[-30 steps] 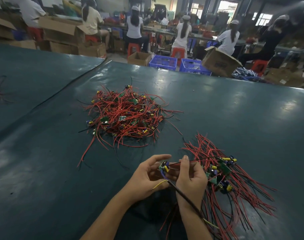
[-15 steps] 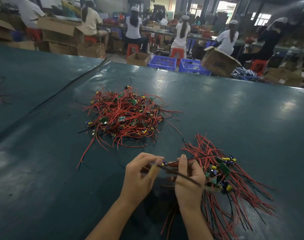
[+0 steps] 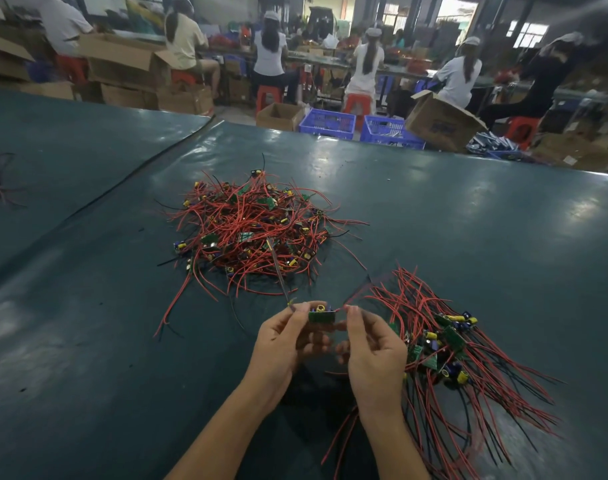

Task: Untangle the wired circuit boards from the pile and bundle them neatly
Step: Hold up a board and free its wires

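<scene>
Nearest, the left hand (image 3: pixel 282 344) and right hand (image 3: pixel 373 351) are raised side by side over the table (image 3: pixel 469 220). A small green circuit board (image 3: pixel 321 316) is held between them, each hand pinching one end with fingertips and thumb. Just right of the right hand lies the sorted bundle (image 3: pixel 444 341), its red and black wires fanned out. Beyond the hands sits the tangled pile (image 3: pixel 254 233). Past the table's far edge stand blue crates (image 3: pixel 327 123).
</scene>
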Action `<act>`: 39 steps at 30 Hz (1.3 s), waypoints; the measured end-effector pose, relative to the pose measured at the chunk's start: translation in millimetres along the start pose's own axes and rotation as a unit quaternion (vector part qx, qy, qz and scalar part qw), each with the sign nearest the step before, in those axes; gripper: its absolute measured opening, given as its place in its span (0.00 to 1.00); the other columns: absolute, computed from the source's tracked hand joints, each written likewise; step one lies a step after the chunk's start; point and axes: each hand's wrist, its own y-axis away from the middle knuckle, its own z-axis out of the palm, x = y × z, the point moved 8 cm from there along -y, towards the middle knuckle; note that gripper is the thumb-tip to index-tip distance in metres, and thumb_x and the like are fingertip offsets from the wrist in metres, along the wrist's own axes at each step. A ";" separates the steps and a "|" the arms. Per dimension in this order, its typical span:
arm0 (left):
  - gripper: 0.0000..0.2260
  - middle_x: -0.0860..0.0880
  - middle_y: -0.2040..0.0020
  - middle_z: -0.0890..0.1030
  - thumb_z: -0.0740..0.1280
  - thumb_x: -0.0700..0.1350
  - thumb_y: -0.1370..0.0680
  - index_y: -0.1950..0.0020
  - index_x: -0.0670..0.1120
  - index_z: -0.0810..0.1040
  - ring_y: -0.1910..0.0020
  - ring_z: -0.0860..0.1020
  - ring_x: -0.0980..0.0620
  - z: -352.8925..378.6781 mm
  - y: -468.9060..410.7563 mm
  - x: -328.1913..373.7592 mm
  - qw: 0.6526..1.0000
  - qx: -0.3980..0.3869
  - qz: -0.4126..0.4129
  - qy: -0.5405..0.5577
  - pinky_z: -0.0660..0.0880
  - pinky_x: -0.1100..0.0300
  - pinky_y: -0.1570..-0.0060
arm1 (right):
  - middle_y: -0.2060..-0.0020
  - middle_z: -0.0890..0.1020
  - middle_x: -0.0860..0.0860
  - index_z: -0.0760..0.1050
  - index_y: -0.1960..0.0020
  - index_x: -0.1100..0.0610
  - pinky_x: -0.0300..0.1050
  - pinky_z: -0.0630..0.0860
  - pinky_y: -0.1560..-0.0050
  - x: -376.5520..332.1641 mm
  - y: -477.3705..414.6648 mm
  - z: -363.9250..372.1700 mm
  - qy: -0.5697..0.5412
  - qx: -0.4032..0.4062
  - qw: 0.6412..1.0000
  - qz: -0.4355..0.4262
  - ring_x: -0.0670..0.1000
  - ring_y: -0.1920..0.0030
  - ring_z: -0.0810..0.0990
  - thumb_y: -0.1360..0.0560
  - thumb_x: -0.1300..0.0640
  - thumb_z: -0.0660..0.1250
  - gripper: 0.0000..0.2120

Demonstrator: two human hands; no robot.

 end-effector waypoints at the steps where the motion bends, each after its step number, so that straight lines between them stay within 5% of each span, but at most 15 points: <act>1: 0.14 0.42 0.58 0.84 0.64 0.51 0.26 0.52 0.44 0.85 0.65 0.80 0.50 1.3 -0.1 0.1 1.000 -0.008 0.008 -0.020 0.79 0.59 0.63 | 0.70 0.82 0.49 0.83 0.59 0.51 0.37 0.74 0.74 1.4 0.1 1.6 0.007 -0.007 1.000 0.004 0.45 0.73 0.78 0.28 0.47 0.68 0.09; 4: 0.13 0.43 0.56 0.85 0.65 0.51 0.26 0.52 0.46 0.85 0.61 0.82 0.49 2.9 0.2 0.9 0.997 -0.022 0.032 -0.071 0.78 0.59 0.60 | 0.71 0.82 0.48 0.85 0.60 0.50 0.36 0.76 0.71 2.9 -0.3 4.1 0.010 -0.013 1.000 0.016 0.43 0.71 0.79 0.29 0.46 0.68 0.10; 10: 0.13 0.44 0.59 0.84 0.62 0.50 0.23 0.49 0.45 0.83 0.62 0.83 0.48 4.1 3.2 9.0 0.984 -0.043 0.078 -0.153 0.80 0.58 0.61 | 0.66 0.84 0.51 0.84 0.61 0.48 0.55 0.81 0.55 11.3 -4.7 2.3 0.011 -0.009 0.999 0.050 0.53 0.62 0.83 0.25 0.53 0.70 0.07; 14: 0.13 0.45 0.62 0.84 0.64 0.49 0.24 0.47 0.43 0.81 0.65 0.82 0.49 8.0 5.5 11.0 0.982 -0.049 0.088 -0.160 0.79 0.60 0.64 | 0.67 0.85 0.52 0.85 0.63 0.51 0.47 0.82 0.63 13.1 -2.8 7.3 -0.018 -0.026 0.997 0.066 0.51 0.65 0.84 0.29 0.52 0.71 0.06; 20: 0.05 0.47 0.63 0.85 0.71 0.46 0.26 0.55 0.45 0.84 0.66 0.82 0.52 -5.3 -0.3 1.9 0.985 0.029 0.067 -0.154 0.78 0.64 0.64 | 0.65 0.81 0.65 0.84 0.62 0.59 0.48 0.82 0.59 16.8 -2.9 11.4 -0.023 -0.039 0.997 0.060 0.54 0.64 0.81 0.26 0.52 0.70 0.12; 24: 0.05 0.45 0.63 0.84 0.70 0.40 0.26 0.55 0.39 0.83 0.65 0.82 0.52 -9.8 -5.3 0.8 0.996 0.056 0.039 -0.052 0.78 0.65 0.66 | 0.74 0.75 0.48 0.86 0.60 0.52 0.36 0.68 0.75 16.0 -9.3 1.3 -0.089 0.017 0.991 0.096 0.42 0.76 0.68 0.27 0.49 0.69 0.10; 29: 0.05 0.43 0.63 0.84 0.68 0.38 0.26 0.54 0.39 0.82 0.66 0.82 0.52 -8.8 -8.1 7.4 0.998 0.039 0.043 -0.037 0.79 0.64 0.65 | 0.73 0.72 0.47 0.85 0.63 0.56 0.34 0.60 0.79 14.3 -27.5 -35.4 -0.231 0.109 0.958 0.127 0.42 0.78 0.60 0.22 0.55 0.66 0.15; 35: 0.10 0.44 0.63 0.84 0.70 0.42 0.31 0.52 0.39 0.82 0.65 0.82 0.52 -9.2 -7.9 7.1 0.998 0.032 0.055 -0.019 0.79 0.64 0.64 | 0.74 0.74 0.46 0.82 0.66 0.53 0.37 0.63 0.79 10.8 -13.7 -9.7 -0.148 0.047 0.982 0.109 0.43 0.79 0.64 0.29 0.48 0.71 0.11; 39: 0.14 0.41 0.56 0.85 0.72 0.45 0.31 0.50 0.38 0.81 0.57 0.84 0.46 -7.0 -5.3 8.4 0.996 0.007 0.063 -0.058 0.81 0.59 0.59 | 0.72 0.78 0.48 0.85 0.61 0.53 0.34 0.70 0.75 7.9 5.7 20.9 -0.040 -0.033 0.997 0.053 0.41 0.75 0.73 0.28 0.52 0.70 0.08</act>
